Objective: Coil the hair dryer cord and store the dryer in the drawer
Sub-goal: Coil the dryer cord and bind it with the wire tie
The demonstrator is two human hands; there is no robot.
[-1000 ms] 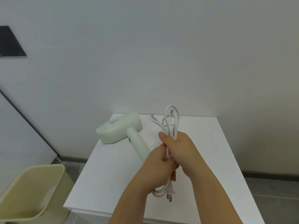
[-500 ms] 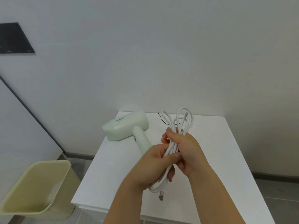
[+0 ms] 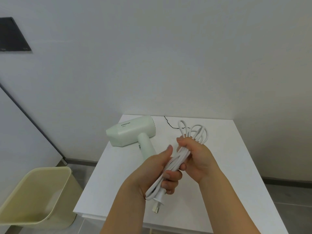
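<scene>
At far left a pale yellow plastic bin (image 3: 38, 196) stands on the floor beside the white square table (image 3: 236, 174), well apart from our work. On the table's far left part lies the pale green plastic hair dryer (image 3: 131, 130), on its side, its handle pointing back toward us and passing behind our left hand (image 3: 150, 173). That hand's fingers curl round the lower half of the bundled white cord (image 3: 179, 157), with the white plug (image 3: 157, 204) hanging out below. The bundle's long axis runs from the plug at lower left up to the loops at upper right, where our right hand (image 3: 200, 159) wraps its fingers round the upper half. We judge the coil nearly done. The dryer lies left of and beyond both hands, nearer the left one, with nothing between. A thin black wire (image 3: 168, 122) lies near the table's back edge. We cannot see the drawer.
</scene>
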